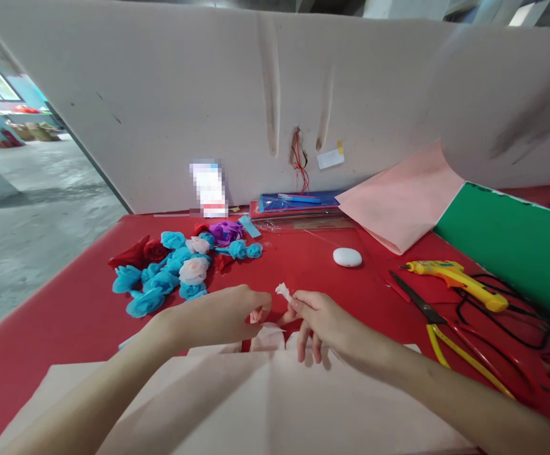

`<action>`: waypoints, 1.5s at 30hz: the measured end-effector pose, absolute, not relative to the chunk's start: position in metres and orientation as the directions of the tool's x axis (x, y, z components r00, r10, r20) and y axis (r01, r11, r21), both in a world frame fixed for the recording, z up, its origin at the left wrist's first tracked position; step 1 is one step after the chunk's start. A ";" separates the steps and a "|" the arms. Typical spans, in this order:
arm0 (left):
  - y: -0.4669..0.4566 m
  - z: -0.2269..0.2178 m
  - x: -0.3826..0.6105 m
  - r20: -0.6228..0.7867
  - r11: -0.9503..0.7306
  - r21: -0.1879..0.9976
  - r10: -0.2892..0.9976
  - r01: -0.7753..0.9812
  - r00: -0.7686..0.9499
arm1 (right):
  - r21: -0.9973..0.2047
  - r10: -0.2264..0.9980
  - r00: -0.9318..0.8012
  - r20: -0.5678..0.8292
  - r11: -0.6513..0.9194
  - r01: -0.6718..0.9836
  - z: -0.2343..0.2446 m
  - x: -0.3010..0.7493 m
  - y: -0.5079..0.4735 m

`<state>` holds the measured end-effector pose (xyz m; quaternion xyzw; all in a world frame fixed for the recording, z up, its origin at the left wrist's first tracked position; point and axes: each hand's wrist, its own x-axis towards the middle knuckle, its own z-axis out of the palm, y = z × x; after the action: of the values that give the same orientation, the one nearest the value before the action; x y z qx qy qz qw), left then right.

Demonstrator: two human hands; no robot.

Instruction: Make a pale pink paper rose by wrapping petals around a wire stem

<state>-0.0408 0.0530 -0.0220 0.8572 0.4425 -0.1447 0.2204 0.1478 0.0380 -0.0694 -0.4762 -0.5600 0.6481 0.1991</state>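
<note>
Red covering [23, 360] on the table, spread from left to right. On its left part, a loose heap of crepe-like flowers [163, 281], mostly blue, with red, pale pink and purple mixed in, lying directly on the red. Behind them, upright against the pale wall [161, 114], a bright blurred-out rectangle [209, 189]. Across the near side, a broad pale pink sheet [218, 404], below both forearms. Next, left hand [237, 306], fingers curled inward; impossible to tell whether pinching anything. At the middle, small twisted white piece [283, 291], just right of those fingers, pinched between thumb and forefinger of the right hand [319, 316], other fingers bent loosely. Near the wall, clear plastic packaging [279, 224], contents too glossy to make out, beside a flat blue pack [272, 203]. Farther right, white oval case [347, 257], closed, contents hidden. Beyond, bent pink sheet [402, 202] leaning by a green board [506, 246]. In front, yellow glue gun [480, 291] near scissors [424, 303] with yellow and red handles.
</note>
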 end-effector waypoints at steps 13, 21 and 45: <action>0.059 -0.005 -0.060 -0.068 -0.361 0.566 0.876 0.742 0.478 | -0.974 0.938 -0.337 0.077 0.143 0.176 -0.034 0.150 0.031; 0.034 0.006 -0.032 0.226 -0.350 0.857 0.914 0.378 0.336 | -0.691 0.714 -0.326 0.619 0.693 0.205 -0.025 0.155 0.015; 0.005 0.007 -0.018 0.239 -0.267 0.963 0.891 0.022 0.385 | -0.876 0.754 -0.622 0.209 -0.138 -0.462 -0.008 0.152 -0.004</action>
<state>-0.0181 0.0049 0.0070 0.6661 0.3427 0.4358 0.4989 0.1524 -0.0043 -0.0082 -0.1425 -0.5123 0.7408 0.4105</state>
